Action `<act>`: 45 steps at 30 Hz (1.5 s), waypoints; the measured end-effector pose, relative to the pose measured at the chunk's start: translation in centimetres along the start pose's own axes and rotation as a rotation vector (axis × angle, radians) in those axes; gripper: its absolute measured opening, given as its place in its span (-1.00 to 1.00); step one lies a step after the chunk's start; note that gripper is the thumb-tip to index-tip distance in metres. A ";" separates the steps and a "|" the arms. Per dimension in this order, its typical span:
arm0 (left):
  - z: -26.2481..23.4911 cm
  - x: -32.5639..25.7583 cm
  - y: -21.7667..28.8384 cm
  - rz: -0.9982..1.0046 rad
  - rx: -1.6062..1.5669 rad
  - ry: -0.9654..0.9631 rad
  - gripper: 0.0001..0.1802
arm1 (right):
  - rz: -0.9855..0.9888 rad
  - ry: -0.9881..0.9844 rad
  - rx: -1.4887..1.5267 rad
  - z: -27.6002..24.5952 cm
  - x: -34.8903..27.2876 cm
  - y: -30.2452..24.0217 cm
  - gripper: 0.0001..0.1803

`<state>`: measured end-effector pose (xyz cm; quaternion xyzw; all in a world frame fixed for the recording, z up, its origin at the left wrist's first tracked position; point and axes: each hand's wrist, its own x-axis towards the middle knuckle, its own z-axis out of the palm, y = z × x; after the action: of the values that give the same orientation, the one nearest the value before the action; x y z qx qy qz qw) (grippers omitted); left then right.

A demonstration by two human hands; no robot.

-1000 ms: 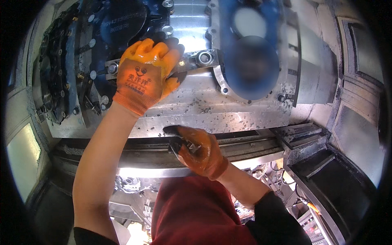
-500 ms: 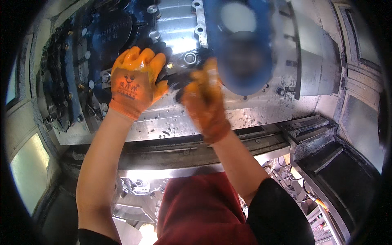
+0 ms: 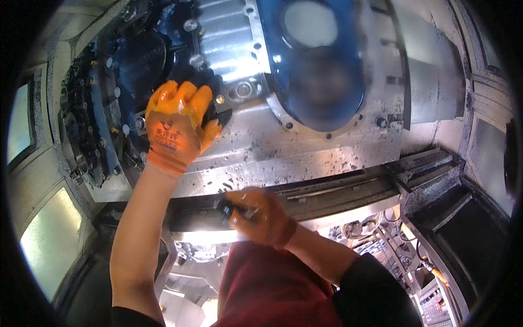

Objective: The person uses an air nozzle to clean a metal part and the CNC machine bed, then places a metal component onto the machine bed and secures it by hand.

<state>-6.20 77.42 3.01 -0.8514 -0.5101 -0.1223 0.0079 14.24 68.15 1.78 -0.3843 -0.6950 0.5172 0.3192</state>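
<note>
My left hand (image 3: 177, 128), in an orange work glove, leans on the dark blue-black side of a large metal casting (image 3: 229, 52). Its fingers are bent over the part with the thumb apart, and I see nothing held in it. My right hand (image 3: 260, 218), gloved alike, is closed around a small dark object (image 3: 224, 208) whose kind I cannot make out. That hand is blurred and hovers over the dark rail (image 3: 321, 199) in front of the metal plate (image 3: 261, 163). Beside my left thumb are a brassy plug (image 3: 220, 100) and a round bolt hole (image 3: 243, 90).
Metal chips lie scattered over the plate. A blue-edged oval opening (image 3: 327, 82) is in the casting's right part. Machine walls (image 3: 490, 125) with windows close in on both sides. A black trough (image 3: 455, 234) stands at the lower right, near a control panel (image 3: 436, 305).
My right hand has drawn back from the casting, down toward me and over the front rail, the dark object in it. My left hand stays on the casting; the view has shifted slightly.
</note>
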 end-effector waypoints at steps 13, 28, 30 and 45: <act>-0.4 -0.6 0.3 -0.098 0.060 -0.244 -0.33 | 0.303 0.143 0.196 8.9 -12.0 1.3 -0.60; -1.1 5.0 3.2 0.116 0.180 -0.282 -0.76 | 0.187 0.003 0.088 6.2 -19.1 3.4 -0.58; -1.3 5.6 3.0 0.257 0.093 -0.191 -0.69 | 0.216 -0.024 0.188 5.5 -18.7 3.3 -0.72; -5.1 6.8 5.6 0.391 0.172 -0.175 -0.57 | 0.392 0.013 0.335 4.9 -19.8 2.9 -0.78</act>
<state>0.69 79.90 10.04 -0.9376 -0.3425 -0.0001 0.0594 20.63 49.24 -3.20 -0.4567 -0.5100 0.6744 0.2766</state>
